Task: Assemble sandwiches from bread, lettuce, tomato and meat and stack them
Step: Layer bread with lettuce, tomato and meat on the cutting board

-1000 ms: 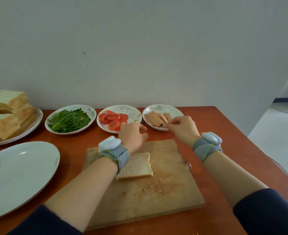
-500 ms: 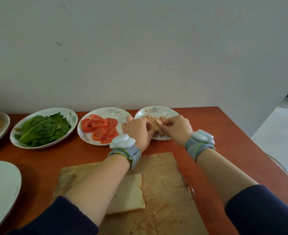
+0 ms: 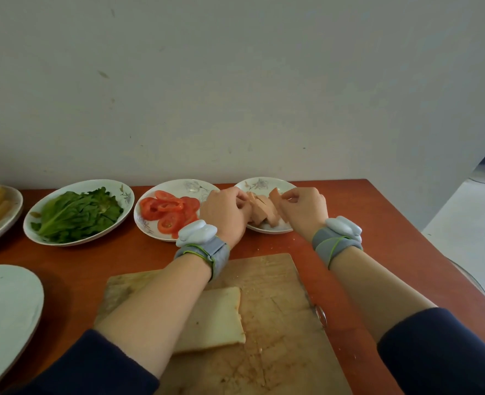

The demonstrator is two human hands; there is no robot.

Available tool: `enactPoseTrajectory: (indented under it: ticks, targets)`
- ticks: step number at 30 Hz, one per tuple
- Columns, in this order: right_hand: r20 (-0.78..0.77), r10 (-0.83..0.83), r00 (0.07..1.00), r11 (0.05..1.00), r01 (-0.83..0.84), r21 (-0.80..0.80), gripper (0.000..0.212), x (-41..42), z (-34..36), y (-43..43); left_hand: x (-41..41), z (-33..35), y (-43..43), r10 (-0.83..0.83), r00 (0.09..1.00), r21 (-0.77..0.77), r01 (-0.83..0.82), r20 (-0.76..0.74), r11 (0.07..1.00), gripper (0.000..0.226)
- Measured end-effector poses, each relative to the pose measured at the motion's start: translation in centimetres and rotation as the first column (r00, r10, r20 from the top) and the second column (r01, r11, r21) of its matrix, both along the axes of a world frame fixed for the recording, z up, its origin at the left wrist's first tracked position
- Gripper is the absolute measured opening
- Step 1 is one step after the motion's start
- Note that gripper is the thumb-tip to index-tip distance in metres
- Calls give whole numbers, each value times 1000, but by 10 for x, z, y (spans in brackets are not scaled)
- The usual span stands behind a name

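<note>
Meat slices (image 3: 264,213) between both hands — left (image 3: 226,213), right (image 3: 304,209), apparently pinching, over plate (image 3: 269,228)

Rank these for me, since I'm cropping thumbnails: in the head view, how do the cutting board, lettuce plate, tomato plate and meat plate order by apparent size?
1. Cutting board, clearly largest, though also nearest the camera.
2. Lettuce plate.
3. Tomato plate, only slightly smaller than the lettuce plate.
4. Meat plate, smallest; the hands partly cover it.
</note>
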State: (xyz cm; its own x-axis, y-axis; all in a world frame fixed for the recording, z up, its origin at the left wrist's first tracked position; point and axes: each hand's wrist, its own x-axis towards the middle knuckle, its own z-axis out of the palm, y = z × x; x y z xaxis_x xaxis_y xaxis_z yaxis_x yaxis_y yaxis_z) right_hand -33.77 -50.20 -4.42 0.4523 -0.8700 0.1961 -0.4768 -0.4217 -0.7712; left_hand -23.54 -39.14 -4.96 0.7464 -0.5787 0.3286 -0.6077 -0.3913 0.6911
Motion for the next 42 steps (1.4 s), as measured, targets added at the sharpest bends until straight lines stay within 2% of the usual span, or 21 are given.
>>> enactPoseTrajectory:
  ticks: [3, 6, 8, 14, 20, 24, 29, 34, 42]
  targets:
    - [140, -13, 990, 993, -3, 119, 16, -8, 13, 16, -4, 16, 24, -1, 993, -107, -11, -114, 994, 10]
    - [254, -34, 967, 976, -23, 218, 15, -15, 14, 33, -12, 30, 54, -41, 971, -210, -9, -235, 978, 14]
    - [296, -55, 954, 958, -33, 285, 17, -19, 11, 47, -16, 35, 74, -79, 948, -255, -2, -309, 967, 9]
    - [309, -51, 950, 878, -104, 466, 15, -31, -4, 97, -33, 30, 127, -182, 882, -284, 58, -435, 957, 17]
    - [265, -33, 964, 849, -112, 516, 19, -39, -13, 126, -43, 18, 161, -258, 788, -247, 139, -559, 959, 14]
    - [264, -26, 964, 854, -115, 507, 16, -45, -12, 133, -41, 10, 175, -209, 826, -164, 143, -524, 976, 13]
    - [216, -12, 976, 888, -89, 451, 17, -44, -15, 133, -36, 5, 184, -134, 915, 30, 157, -380, 987, 16]
    - [190, 0, 982, 907, -80, 414, 18, -44, -17, 132, -34, -1, 185, -202, 922, 67, 237, -331, 969, 12]
    - [170, 56, 984, 903, -123, 411, 19, -46, -13, 132, -32, -8, 188, -204, 958, 128, 232, -201, 964, 17]
